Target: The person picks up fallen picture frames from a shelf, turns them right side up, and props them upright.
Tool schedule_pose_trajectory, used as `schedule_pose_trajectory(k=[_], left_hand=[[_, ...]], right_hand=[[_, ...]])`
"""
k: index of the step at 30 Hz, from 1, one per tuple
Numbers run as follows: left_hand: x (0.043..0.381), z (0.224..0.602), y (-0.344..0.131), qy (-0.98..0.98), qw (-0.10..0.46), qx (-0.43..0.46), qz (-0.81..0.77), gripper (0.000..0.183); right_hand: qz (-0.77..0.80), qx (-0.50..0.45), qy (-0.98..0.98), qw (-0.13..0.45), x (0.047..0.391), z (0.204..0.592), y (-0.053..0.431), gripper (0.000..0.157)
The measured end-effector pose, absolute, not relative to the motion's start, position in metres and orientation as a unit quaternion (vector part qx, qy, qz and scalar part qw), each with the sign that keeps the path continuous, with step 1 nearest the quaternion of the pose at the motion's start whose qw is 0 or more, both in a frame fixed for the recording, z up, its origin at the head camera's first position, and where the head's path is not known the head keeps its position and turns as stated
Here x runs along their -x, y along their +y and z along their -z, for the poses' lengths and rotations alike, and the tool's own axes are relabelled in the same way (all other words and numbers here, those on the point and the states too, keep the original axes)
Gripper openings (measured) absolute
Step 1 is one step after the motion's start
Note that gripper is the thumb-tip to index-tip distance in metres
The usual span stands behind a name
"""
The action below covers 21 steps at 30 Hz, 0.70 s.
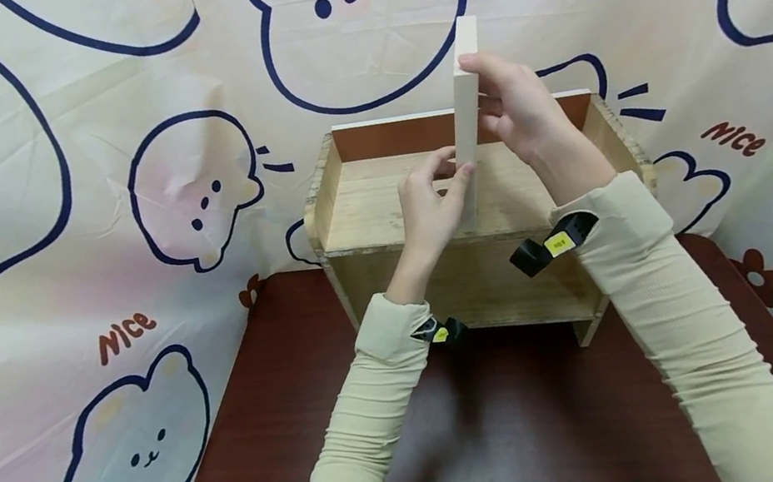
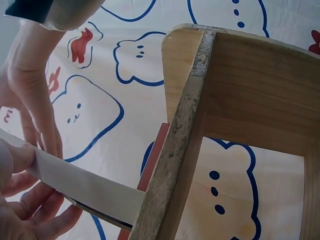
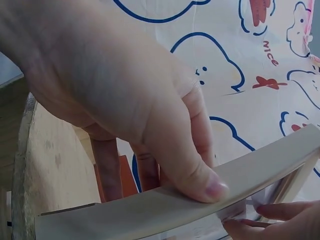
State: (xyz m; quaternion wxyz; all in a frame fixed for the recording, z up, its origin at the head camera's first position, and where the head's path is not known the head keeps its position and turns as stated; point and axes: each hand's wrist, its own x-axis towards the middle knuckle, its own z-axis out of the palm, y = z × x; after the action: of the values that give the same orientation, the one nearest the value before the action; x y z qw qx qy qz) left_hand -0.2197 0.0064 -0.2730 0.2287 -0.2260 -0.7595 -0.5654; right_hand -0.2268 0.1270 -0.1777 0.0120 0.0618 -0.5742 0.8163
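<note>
A thin white picture frame (image 1: 466,119), seen nearly edge-on in the head view, stands upright over the top tier of a small wooden shelf (image 1: 387,199). My left hand (image 1: 430,205) pinches its lower near edge between thumb and fingers. Higher up, my right hand (image 1: 525,109) grips the same frame, thumb on the narrow edge. In the right wrist view, the right thumb (image 3: 205,187) presses the frame's rim (image 3: 135,210), and the left fingers (image 3: 280,220) show at its glossy face. The left wrist view has the frame's lower end overlapping the shelf's front edge (image 2: 175,140).
The shelf has raised side panels (image 1: 616,133) and a reddish-brown strip (image 1: 393,139) along the back. It stands on a dark red-brown table (image 1: 294,424). Behind and beside it hangs a white cloth (image 1: 180,88) with blue bear outlines.
</note>
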Motion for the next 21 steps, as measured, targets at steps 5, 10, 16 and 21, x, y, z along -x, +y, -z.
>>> schedule_pose_trajectory(k=[5, 10, 16, 21], left_hand=[[0.2201, 0.2751, 0.0066, -0.757, 0.245, 0.231, 0.561, 0.025], [0.2214, 0.2786, 0.0058, -0.751, 0.258, 0.246, 0.556, 0.026], [0.2206, 0.2813, 0.0031, -0.733, 0.228, 0.246, 0.591, 0.026], [0.2216, 0.2812, -0.0005, -0.723, 0.207, 0.233, 0.617, 0.025]], right_hand=[[-0.813, -0.06, -0.579, 0.021, 0.2293, 0.1785, 0.1239, 0.025], [-0.814, -0.053, -0.578, 0.011, 0.2316, 0.1775, 0.1236, 0.027], [-0.812, -0.051, -0.581, -0.01, 0.2347, 0.176, 0.1271, 0.04], [-0.813, -0.054, -0.579, -0.029, 0.2364, 0.1742, 0.1305, 0.048]])
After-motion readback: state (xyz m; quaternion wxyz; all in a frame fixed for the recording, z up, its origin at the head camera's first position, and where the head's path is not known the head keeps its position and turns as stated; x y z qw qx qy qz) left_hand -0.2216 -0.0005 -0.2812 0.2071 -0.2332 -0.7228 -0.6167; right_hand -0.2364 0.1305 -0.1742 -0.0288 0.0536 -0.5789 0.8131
